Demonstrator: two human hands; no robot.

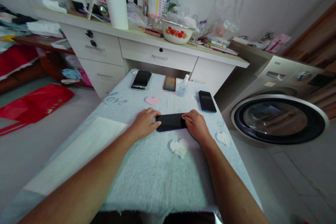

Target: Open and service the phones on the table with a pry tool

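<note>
A black smartphone [171,122] lies sideways, screen up, on the cloth-covered table [147,175]. My left hand [145,123] grips its left end, thumb over the near corner and fingers at the far one. At the right end, my right hand [196,124] rests over the edge with its fingers pinched together on the glass. Whatever that pinch may hold is too small or hidden to make out. Beyond the phone stand a clear spray bottle [183,86] with a white cap and a small blurred square item [169,84].
Another phone [207,101] lies at the table's right edge. Stacked phones [141,79] sit at the far left. A pale strip [78,154] lies along the left side. Behind is a desk with a flowered bowl [178,31]; a washing machine [278,112] stands at right.
</note>
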